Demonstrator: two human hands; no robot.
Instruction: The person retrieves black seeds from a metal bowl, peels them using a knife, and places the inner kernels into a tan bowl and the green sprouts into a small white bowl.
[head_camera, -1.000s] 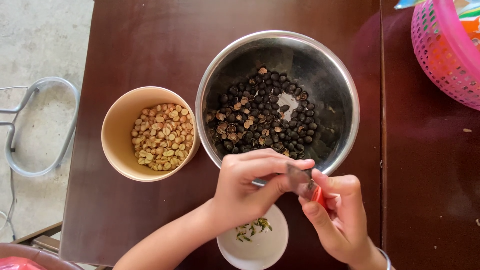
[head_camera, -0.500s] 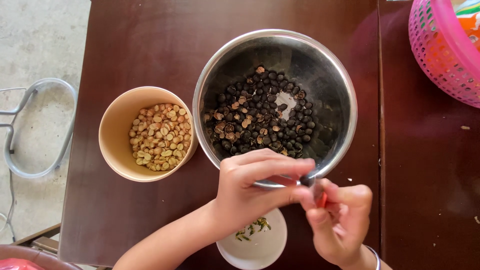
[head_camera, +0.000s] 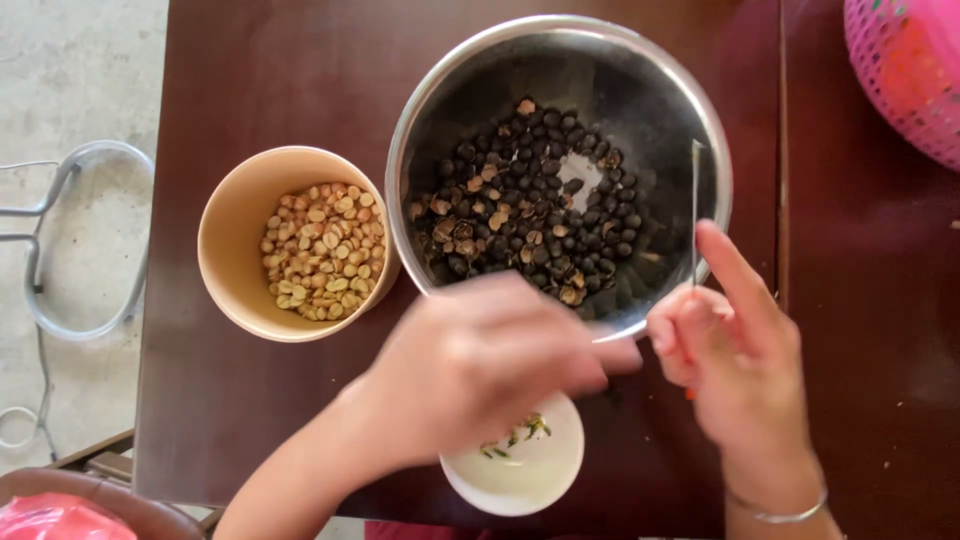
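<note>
As the thin knife blade (head_camera: 695, 205) stands over the steel bowl (head_camera: 440, 90), my right hand (head_camera: 735, 350) pinches its handle; rigid, sharp, light, I judge. Left hand (head_camera: 480, 365) blurred, grip indeterminable, above the white dish (head_camera: 520, 480).

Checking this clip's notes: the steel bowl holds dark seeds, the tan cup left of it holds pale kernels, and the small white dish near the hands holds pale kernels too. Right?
Not quite. In the head view the small white dish holds only a few green bits, not pale kernels. The rest stands: the steel bowl holds dark seeds, and the tan cup left of it holds pale kernels.
</note>
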